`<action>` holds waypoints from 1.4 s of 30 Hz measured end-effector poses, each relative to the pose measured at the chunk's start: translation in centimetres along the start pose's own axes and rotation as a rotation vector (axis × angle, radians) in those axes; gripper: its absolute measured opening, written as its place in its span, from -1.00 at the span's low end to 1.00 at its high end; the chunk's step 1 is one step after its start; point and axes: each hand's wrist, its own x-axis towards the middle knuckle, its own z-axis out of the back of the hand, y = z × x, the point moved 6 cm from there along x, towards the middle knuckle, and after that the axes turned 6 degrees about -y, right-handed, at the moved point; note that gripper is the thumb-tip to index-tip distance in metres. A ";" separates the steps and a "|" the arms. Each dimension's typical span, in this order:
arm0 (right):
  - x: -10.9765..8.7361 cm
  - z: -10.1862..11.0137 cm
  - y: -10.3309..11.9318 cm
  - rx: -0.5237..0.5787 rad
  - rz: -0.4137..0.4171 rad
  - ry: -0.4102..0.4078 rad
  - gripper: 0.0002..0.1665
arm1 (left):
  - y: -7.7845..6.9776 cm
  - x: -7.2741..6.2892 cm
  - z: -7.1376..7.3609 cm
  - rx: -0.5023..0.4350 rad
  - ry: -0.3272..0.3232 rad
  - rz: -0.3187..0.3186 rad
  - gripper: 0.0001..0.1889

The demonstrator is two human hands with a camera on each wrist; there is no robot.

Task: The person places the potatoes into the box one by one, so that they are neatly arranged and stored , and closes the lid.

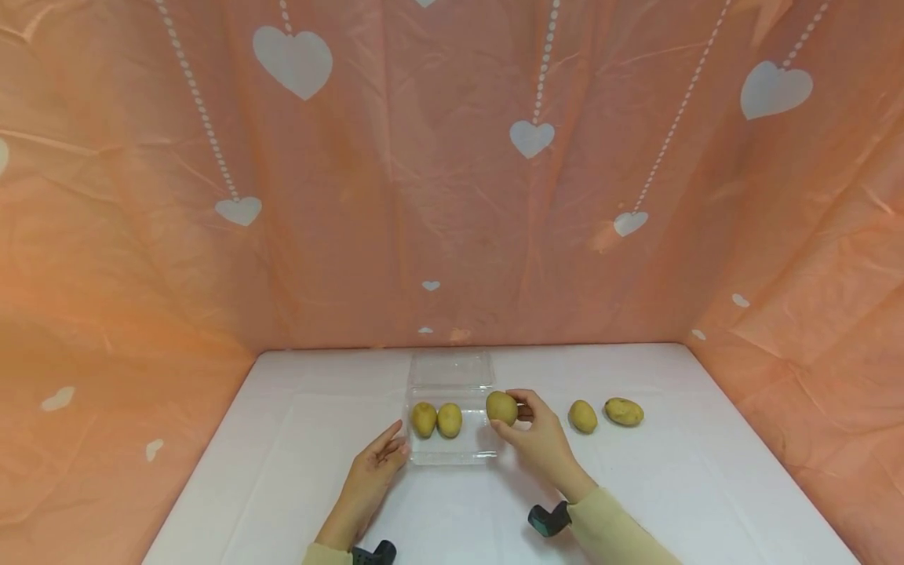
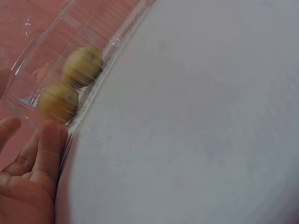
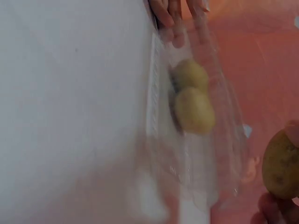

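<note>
A clear plastic clamshell box (image 1: 469, 446) stands on the white table with its lid (image 1: 450, 369) folded back, away from me. Two potatoes (image 1: 450, 421) sit side by side in its left part. My right hand (image 1: 544, 443) grips another potato (image 1: 501, 408) between thumb and fingers, over the box's right end. In the right wrist view that held potato (image 3: 280, 165) shows at the right edge, above the box. At the box's left end my left hand (image 1: 370, 475) has its fingers fairly straight, the fingertips (image 2: 52, 133) at the box wall.
Two more potatoes, an upright oval one (image 1: 583, 417) and a longer one (image 1: 625, 412), lie on the table right of my right hand. A white cloth covers the table (image 1: 282, 455). Orange curtains (image 1: 452, 196) with pale hearts enclose its back and sides.
</note>
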 end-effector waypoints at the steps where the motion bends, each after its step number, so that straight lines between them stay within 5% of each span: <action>1: 0.0 -0.4 0.1 -0.005 0.008 -0.002 -0.41 | 0.0 0.0 0.0 0.002 0.000 -0.003 -0.39; 11: 0.8 -3.4 0.1 -0.071 0.061 0.005 -0.45 | 0.0 0.1 -0.1 0.007 -0.002 -0.002 -0.38; 21: 1.1 -4.6 0.3 -0.374 0.094 -0.019 -0.41 | 0.0 0.0 0.1 0.010 -0.001 -0.007 -0.38; 42: 1.6 -6.1 1.6 -0.685 0.179 0.038 -0.44 | -0.2 0.0 -0.1 -0.001 0.006 -0.004 -0.37</action>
